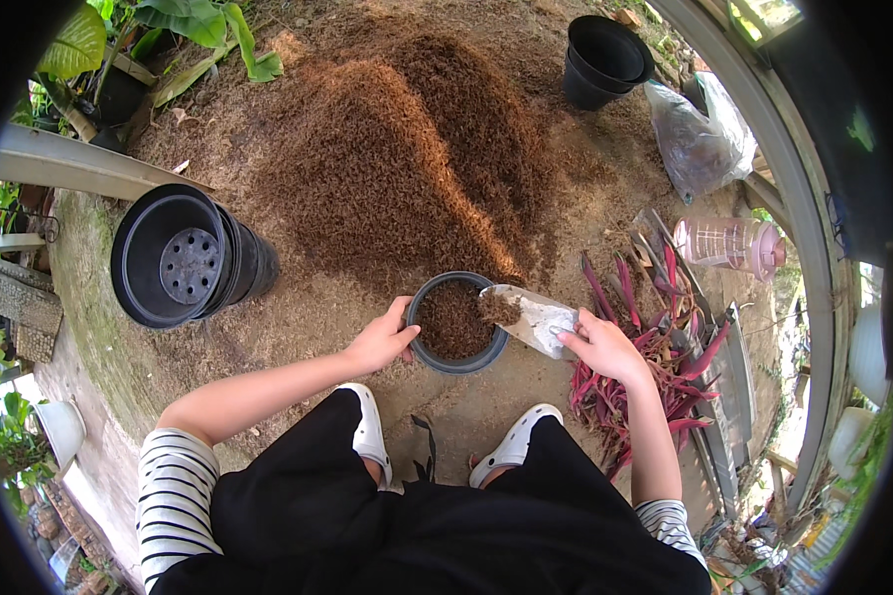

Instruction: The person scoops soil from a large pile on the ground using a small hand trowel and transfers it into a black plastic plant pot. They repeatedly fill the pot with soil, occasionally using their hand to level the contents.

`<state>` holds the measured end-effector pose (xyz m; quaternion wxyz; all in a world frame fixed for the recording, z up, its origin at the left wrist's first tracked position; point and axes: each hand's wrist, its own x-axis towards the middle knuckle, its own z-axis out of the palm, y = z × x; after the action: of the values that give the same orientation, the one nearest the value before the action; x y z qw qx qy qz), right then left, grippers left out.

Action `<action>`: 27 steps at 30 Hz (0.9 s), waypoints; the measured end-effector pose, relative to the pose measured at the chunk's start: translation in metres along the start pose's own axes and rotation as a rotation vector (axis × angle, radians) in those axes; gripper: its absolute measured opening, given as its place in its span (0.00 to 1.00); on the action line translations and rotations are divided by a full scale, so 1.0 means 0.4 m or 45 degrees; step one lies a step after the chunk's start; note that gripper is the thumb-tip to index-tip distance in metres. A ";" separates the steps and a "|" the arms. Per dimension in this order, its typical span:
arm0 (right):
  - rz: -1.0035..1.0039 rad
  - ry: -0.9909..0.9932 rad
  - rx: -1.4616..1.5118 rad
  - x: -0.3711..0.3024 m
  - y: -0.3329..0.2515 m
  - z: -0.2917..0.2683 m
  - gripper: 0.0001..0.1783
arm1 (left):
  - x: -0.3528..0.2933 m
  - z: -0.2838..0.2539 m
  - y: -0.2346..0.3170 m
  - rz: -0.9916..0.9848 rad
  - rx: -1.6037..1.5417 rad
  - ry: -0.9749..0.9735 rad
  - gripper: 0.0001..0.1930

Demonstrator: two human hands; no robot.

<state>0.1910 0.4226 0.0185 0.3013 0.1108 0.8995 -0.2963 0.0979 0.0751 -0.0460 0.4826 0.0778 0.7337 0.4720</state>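
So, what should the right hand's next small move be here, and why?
Probably tilt the scoop further: the right hand holds it with its tip over the small black pot, loose brown material lies on that end, and the left hand holds the pot's rim.

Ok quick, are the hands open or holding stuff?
Left hand: holding the round black plastic pot at its rim.
Right hand: closed on the long silvery scoop.
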 end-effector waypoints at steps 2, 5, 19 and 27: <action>0.073 -0.077 0.040 0.004 -0.027 -0.004 0.25 | -0.002 -0.001 -0.001 -0.005 0.007 0.004 0.23; 0.005 -0.044 0.096 0.013 -0.042 0.012 0.25 | -0.004 -0.003 -0.001 -0.006 0.013 0.010 0.22; -0.138 0.060 -0.248 0.004 -0.155 0.087 0.22 | 0.000 -0.001 0.005 -0.007 -0.004 0.003 0.22; -0.406 0.251 -0.215 -0.015 -0.099 0.084 0.17 | 0.001 -0.002 0.002 -0.006 -0.009 -0.007 0.23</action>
<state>0.1969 0.3707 0.0189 0.1693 -0.0302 0.9525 -0.2513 0.0966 0.0751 -0.0457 0.4860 0.0757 0.7308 0.4733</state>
